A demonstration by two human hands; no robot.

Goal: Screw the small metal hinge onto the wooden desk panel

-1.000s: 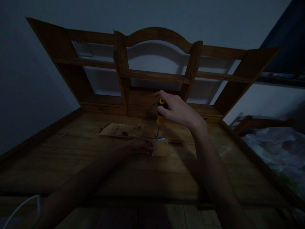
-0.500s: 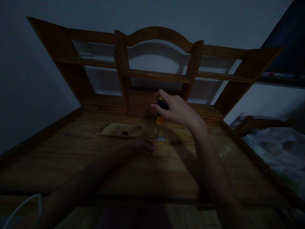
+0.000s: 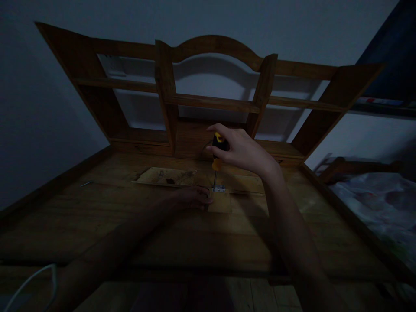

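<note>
My right hand [image 3: 242,149] is closed round the black and yellow handle of a screwdriver [image 3: 217,164], with the forefinger lifted over its top. The shaft points down, nearly upright, and its tip meets the left part of a small metal hinge [image 3: 219,189]. Under the hinge's near side lies a small pale wooden block [image 3: 219,203]. My left hand [image 3: 194,197] lies low on the desk, its thumb and fingers gripping the block's left edge. Shadow hides part of those fingers. Whether a screw sits under the tip is too small to tell.
A rough wooden board [image 3: 167,177] lies behind my left hand. Further left on the wooden desk [image 3: 107,216] is a small thin metallic piece [image 3: 86,183]. A wooden shelf unit [image 3: 212,103] rises at the back. Plastic bags [image 3: 373,203] are beyond the right edge. The room is dim.
My right forefinger has lifted and straightened from the handle's top. The handle has turned and shifted slightly left. My left hand, the block and the hinge stay nearly in place.
</note>
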